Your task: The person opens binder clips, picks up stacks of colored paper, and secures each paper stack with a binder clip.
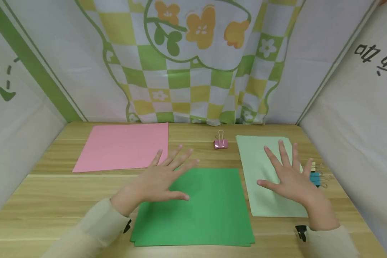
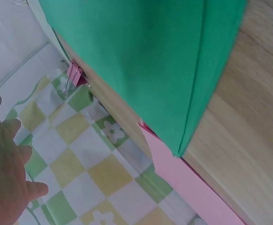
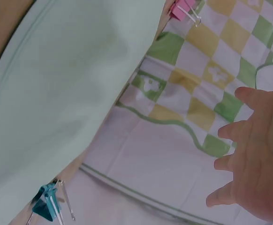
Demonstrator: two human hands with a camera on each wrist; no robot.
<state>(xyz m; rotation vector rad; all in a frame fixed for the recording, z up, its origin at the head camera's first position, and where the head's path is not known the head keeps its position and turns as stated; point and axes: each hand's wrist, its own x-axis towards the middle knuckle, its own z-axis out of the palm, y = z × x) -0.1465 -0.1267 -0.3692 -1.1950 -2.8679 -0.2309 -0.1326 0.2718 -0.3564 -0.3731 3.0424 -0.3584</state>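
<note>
My left hand (image 1: 161, 179) is spread, palm down, over the left part of a stack of dark green paper (image 1: 209, 211). Its fingertips reach toward the near right corner of pink paper (image 1: 125, 147), and nothing is held. With fingers splayed wide, my right hand (image 1: 290, 179) hovers above pale green paper (image 1: 267, 200); it too holds nothing. Just beyond its little finger lie a blue binder clip (image 1: 315, 178) and a small pale yellow binder clip (image 1: 313, 166). In the right wrist view the blue clip (image 3: 45, 201) sits by the pale sheets' edge.
A pink binder clip (image 1: 220, 144) stands at the back of the wooden table (image 1: 67, 208), between the pink and pale green paper. Behind hangs a checked cloth (image 1: 193, 82) with flowers. White fabric walls (image 1: 358, 118) close in both sides.
</note>
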